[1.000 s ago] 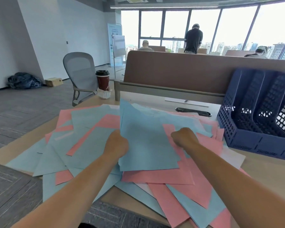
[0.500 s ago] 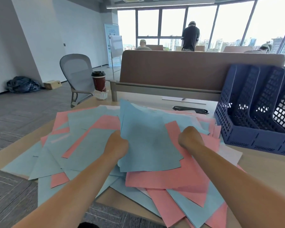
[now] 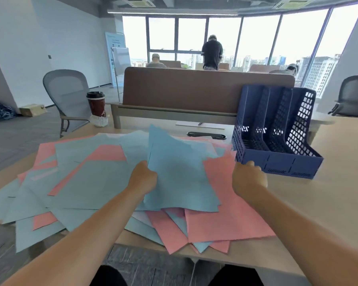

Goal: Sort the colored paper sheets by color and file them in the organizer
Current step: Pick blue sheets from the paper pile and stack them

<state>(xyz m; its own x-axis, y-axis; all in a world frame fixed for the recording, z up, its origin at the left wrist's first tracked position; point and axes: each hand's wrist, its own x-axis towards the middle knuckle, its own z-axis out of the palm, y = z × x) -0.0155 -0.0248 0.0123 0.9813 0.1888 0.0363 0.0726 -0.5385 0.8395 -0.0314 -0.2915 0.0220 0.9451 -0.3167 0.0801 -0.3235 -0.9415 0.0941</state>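
Pink and light-blue paper sheets (image 3: 87, 182) lie spread in a loose overlapping pile over the wooden desk (image 3: 329, 203). My left hand (image 3: 145, 178) grips the left edge of a small stack of blue sheets (image 3: 180, 174), tilted up off the pile. My right hand (image 3: 248, 178) is curled at the right edge of a large pink sheet (image 3: 225, 209) that lies on top of the pile. Its knuckles are close to the front left corner of the blue three-slot mesh organizer (image 3: 277, 166). The organizer's slots hold no paper.
A brown divider panel (image 3: 194, 89) runs along the desk's far side. Before it lie a black oval cable port (image 3: 206, 135) and a white sheet with a pen (image 3: 201, 124). A red coffee cup (image 3: 96, 104) stands at the far left corner, a grey chair (image 3: 68, 96) behind it.
My right hand has slid to the right toward the organizer, and the large pink sheet has come out further from under the blue stack. My left hand keeps its hold on the blue stack.
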